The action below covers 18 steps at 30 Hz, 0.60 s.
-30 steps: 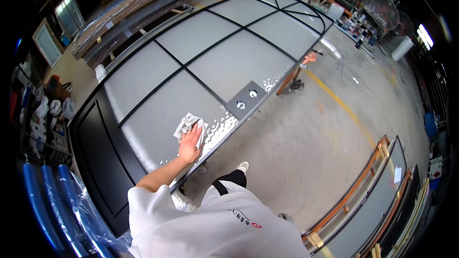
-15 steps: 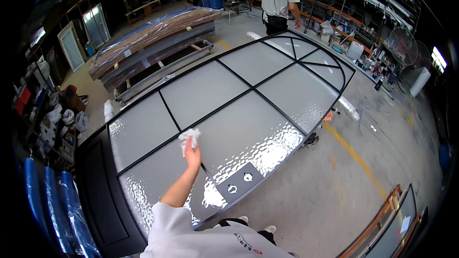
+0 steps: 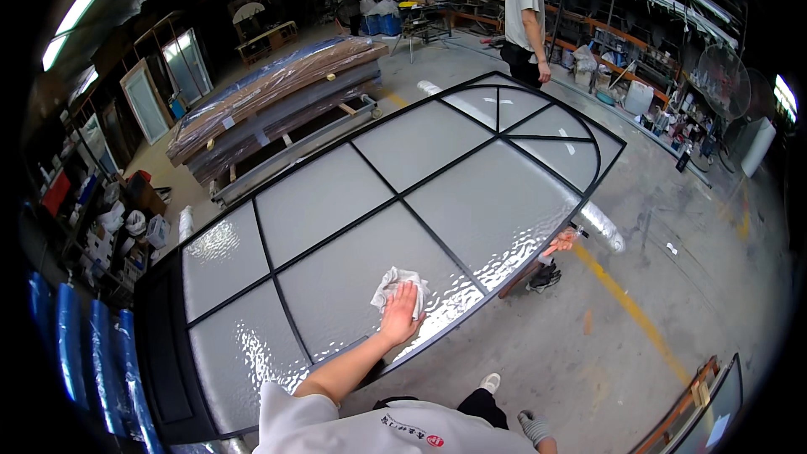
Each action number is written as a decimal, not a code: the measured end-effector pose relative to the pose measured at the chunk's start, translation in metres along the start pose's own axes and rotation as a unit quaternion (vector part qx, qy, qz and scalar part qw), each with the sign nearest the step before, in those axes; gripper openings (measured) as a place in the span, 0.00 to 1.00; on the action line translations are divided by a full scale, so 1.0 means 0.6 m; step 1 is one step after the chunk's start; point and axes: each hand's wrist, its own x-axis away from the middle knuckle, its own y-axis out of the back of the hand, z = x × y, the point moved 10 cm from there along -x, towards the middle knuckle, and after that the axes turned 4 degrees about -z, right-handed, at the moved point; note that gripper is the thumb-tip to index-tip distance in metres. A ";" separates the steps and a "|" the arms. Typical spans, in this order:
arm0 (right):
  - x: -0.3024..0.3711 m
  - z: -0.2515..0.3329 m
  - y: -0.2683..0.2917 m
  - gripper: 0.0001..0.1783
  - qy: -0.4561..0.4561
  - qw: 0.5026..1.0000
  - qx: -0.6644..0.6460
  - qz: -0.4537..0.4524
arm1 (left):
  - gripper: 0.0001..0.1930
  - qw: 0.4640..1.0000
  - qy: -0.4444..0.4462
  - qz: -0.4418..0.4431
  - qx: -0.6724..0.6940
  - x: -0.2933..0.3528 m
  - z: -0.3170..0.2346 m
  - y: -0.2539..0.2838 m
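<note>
A large black-framed door (image 3: 395, 199) with rippled, frosted glass panes lies flat in front of me. My left hand (image 3: 402, 313) presses a crumpled white cloth (image 3: 393, 284) against a near pane, fingers stretched over it. Beneath my left forearm, the dark plate by the door's near edge is mostly hidden. At the lower edge of the view, my right hand (image 3: 533, 427), in a grey striped glove, hangs beside my body, apart from the door. How its fingers are held is unclear.
A person (image 3: 524, 21) stands beyond the door's arched end. Wrapped panels (image 3: 277, 105) lie stacked on a trolley at the far left. Blue-wrapped rolls (image 3: 101, 361) stand at the near left. A framed pane (image 3: 706, 403) leans at the lower right. A fan (image 3: 719, 84) stands at right.
My left hand has slid the cloth rightward over the glass. My gloved right hand has come into view. The person at the back has turned, and my view has shifted.
</note>
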 end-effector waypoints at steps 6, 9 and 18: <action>-0.147 -0.024 0.164 0.19 0.013 0.993 -0.113 -0.006 | 0.38 0.991 0.117 -0.062 -0.034 -0.105 0.062 -0.029; -0.184 -0.052 0.197 0.24 -0.034 0.996 -0.069 0.039 | 0.25 0.969 0.155 -0.185 0.046 -0.128 0.067 -0.007; -0.219 -0.013 0.216 0.24 0.006 0.999 0.011 0.051 | 0.18 0.871 0.192 -0.312 0.327 -0.270 0.009 0.142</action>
